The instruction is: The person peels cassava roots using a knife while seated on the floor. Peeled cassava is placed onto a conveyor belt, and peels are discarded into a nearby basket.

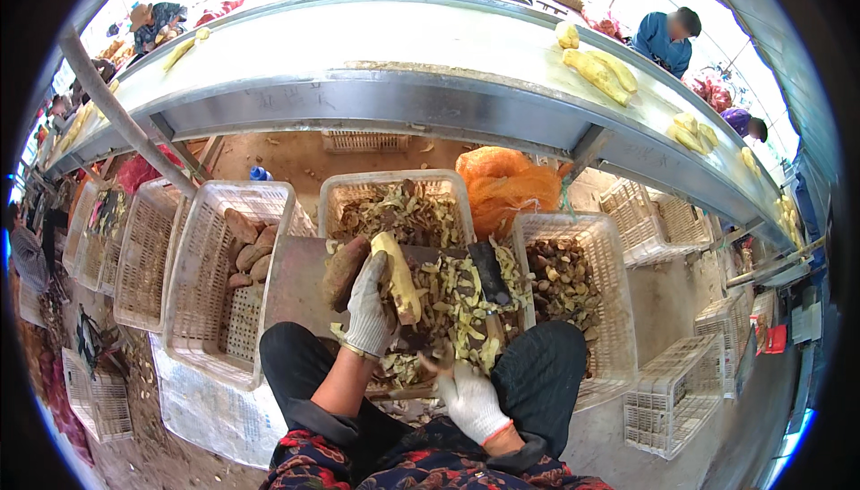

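My left hand [368,312], in a white knit glove, grips a long peeled yellow sweet potato [398,275], held tilted above a peel-strewn board. An unpeeled brown sweet potato [345,276] lies just left of its fingers. Low between the knees is my gloved right hand [465,396]; its fingertips are blurred, and whether it holds a tool cannot be made out. Yellow peel strips [463,305] cover the board [295,278]. Among them rests a dark-bladed knife [489,271] with a light handle [495,329] pointing towards me.
Left, a plastic crate [178,302] holds unpeeled sweet potatoes [255,251]. Ahead, another crate [393,179] contains peelings; one at right [615,329] has small chunks. An orange mesh sack [507,188] leans under a metal conveyor [376,104] carrying peeled sweet potatoes [598,73]. Several people work beyond.
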